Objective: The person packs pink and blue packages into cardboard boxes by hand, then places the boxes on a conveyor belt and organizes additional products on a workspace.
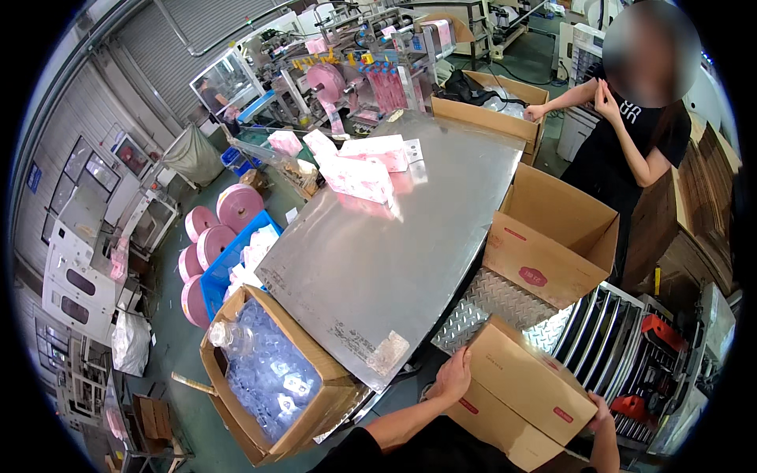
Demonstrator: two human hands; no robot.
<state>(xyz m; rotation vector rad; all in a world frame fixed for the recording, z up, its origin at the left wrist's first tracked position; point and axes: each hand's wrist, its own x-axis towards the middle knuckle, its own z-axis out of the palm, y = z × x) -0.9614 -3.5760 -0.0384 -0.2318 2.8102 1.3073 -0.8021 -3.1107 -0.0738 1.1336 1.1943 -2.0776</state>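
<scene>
A brown cardboard box with small red labels (509, 370) is between the person's two hands, just beside the near right corner of the broad, shiny metal surface (394, 260). The left hand (451, 375) presses on its left edge and the right hand (601, 413) grips its right end, so the hands are apart but clamped on the same box; its contents cannot be told.

Just beyond stands an open brown carton with a round red emblem (512, 260), showing bare inner walls. Farther back, another open cardboard carton (473, 118) holds a black, soft-looking item (468, 88) and clear plastic (503, 105); a co-worker's hand (535, 112) is at its edge.

At the surface's near left corner, an open-flapped cardboard carton (337, 388) is filled with crumpled, clear bluish plastic (272, 374). Behind it, a blue plastic crate (211, 290) contains pink-and-white packs (254, 254).
</scene>
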